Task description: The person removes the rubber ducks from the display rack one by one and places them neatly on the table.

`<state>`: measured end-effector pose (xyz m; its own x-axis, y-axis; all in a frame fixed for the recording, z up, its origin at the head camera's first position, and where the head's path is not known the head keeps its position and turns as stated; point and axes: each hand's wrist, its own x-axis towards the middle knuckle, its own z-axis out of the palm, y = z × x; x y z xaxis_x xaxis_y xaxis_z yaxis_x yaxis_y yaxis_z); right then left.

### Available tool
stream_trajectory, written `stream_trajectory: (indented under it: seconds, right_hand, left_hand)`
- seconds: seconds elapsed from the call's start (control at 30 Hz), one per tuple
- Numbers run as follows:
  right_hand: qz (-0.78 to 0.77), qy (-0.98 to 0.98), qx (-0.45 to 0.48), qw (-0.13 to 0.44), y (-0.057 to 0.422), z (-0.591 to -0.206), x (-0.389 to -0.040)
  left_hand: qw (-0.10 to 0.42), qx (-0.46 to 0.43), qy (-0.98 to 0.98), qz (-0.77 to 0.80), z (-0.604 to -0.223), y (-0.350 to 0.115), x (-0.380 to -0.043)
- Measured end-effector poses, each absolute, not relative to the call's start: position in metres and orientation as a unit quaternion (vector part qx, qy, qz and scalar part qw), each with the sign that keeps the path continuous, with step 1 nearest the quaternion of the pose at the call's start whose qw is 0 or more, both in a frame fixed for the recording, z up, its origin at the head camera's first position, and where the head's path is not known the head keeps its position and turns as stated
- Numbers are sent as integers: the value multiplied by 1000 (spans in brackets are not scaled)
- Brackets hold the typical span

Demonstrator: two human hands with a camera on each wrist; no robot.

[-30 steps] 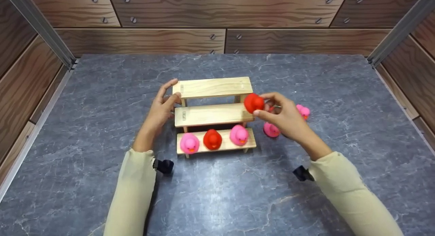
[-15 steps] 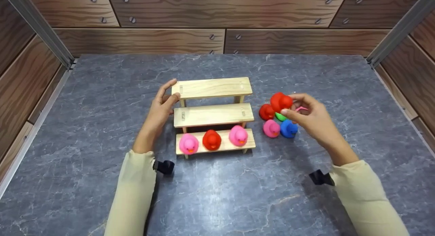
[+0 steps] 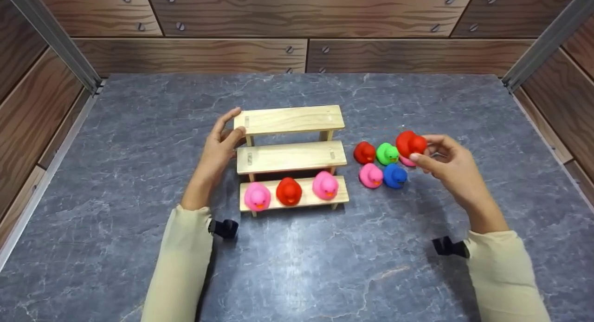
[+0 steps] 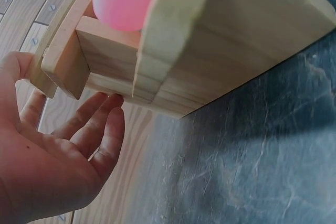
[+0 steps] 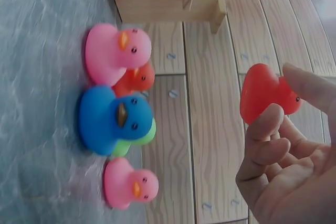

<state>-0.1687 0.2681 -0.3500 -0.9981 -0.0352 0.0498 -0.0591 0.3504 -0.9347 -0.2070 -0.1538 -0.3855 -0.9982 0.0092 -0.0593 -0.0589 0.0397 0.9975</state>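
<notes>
My left hand (image 3: 217, 145) pinches the left end of the top board of a three-step wooden shelf (image 3: 290, 120), thumb at the front edge and index finger behind; in the left wrist view its other fingers lie beside the shelf's side. Between thumb and fingers, my right hand (image 3: 452, 166) holds a red rubber duck (image 5: 260, 93) raised above the table. In the head view this duck partly covers a pink duck (image 3: 408, 161). Along the lowest step sit a pink duck (image 3: 257, 196), a red duck (image 3: 289, 192) and another pink duck (image 3: 325, 185).
Grouped on the table right of the shelf are a red duck (image 3: 364, 153), a green duck (image 3: 387, 154), a pink duck (image 3: 371, 176) and a blue duck (image 3: 395, 176). Wood-patterned walls (image 3: 306, 13) enclose the grey marbled tabletop (image 3: 297, 266).
My right hand has carried the red duck rightward, from over the shelf's right end to above the far-right pink duck, uncovering the group on the table. My left hand has stayed on the shelf.
</notes>
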Motion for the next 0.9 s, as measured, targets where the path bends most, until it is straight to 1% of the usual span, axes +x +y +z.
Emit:
stream_trajectory:
  seconds: [0.27,0.9]
  right_hand:
    - [521,-853,36,-7,279,-358,-169]
    - [470,-881,25,-53,312,-365,-169]
  left_hand:
    - [23,-26,720,694,-386,-154,-207]
    - [16,-11,723,690,-391,-154,-209]
